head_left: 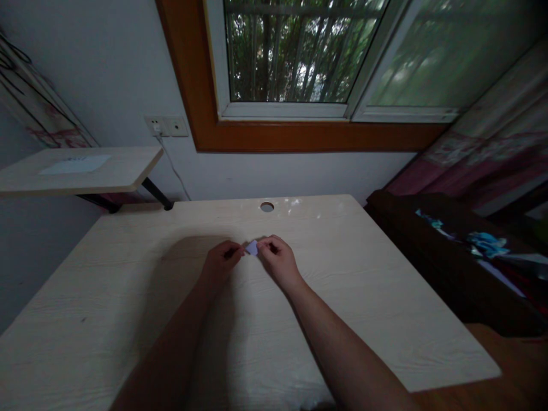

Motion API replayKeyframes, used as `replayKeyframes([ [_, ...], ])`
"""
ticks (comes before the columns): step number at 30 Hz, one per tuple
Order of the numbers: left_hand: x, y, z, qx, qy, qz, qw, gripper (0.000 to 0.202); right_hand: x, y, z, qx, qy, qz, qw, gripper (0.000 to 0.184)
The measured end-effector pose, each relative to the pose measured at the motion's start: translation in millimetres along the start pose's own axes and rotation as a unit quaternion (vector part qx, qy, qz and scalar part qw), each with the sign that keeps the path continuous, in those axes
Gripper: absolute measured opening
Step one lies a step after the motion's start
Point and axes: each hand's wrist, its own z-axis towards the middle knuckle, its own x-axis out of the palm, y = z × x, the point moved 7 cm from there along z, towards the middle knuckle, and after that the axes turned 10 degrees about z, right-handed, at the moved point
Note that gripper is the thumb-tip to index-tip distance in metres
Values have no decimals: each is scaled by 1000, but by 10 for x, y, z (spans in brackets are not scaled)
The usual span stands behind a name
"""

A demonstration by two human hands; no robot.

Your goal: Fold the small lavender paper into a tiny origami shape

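A small pale-purple folded piece of paper (252, 248) is held between my two hands, over the far middle of the wooden desk (342, 297). Its visible outline is roughly triangular. My left hand (221, 260) pinches its left corner between thumb and fingertips. At its right edge, my right hand (280, 260) grips it in a pinch, fingers curled. The fingertips cover the paper's ends, so its full shape is hidden.
A round cable hole (267, 207) sits near the desk's back edge. On the left, a raised shelf (141, 171) carries a white sheet (77, 164). Wall sockets (166, 126) hold a plugged-in white cable. A dark surface with blue cloth (488, 244) lies at right.
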Motion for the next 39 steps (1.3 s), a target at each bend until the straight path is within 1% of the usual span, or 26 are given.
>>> replayKeyframes([
  [2, -5, 29, 8, -4, -6, -5, 1000, 26, -45, -71, 13, 23, -21, 26, 999, 14],
  [4, -11, 46, 11, -5, -14, -20, 1000, 27, -59, -98, 18, 32, -25, 41, 998, 13],
  [8, -24, 1, -2, 6, -25, -50, 998, 27, -27, -47, 8, 27, -10, 41, 999, 15],
  [12, 6, -59, -22, 17, -3, -35, 999, 26, 10, 3, 5, 26, 4, 37, 999, 18],
  [19, 50, 18, -10, 11, 14, -4, 1000, 27, 48, -8, 8, 35, 28, 43, 998, 19],
  [23, 36, -11, -10, 18, 14, -9, 1000, 27, 67, 19, 5, 19, 41, 33, 998, 19],
  [26, 42, -55, -23, 24, 26, 1, 999, 23, 91, 52, 0, 7, 55, 17, 998, 18],
  [30, 68, -123, -50, 54, 53, 4, 997, 23, 150, 113, -20, -16, 100, -11, 995, 14],
  [34, 63, -160, -65, 78, 56, 6, 995, 24, 159, 141, -33, -18, 115, -21, 993, 11],
  [39, 66, -220, -72, 102, 65, 37, 992, 21, 198, 168, -41, -24, 140, -25, 990, 8],
])
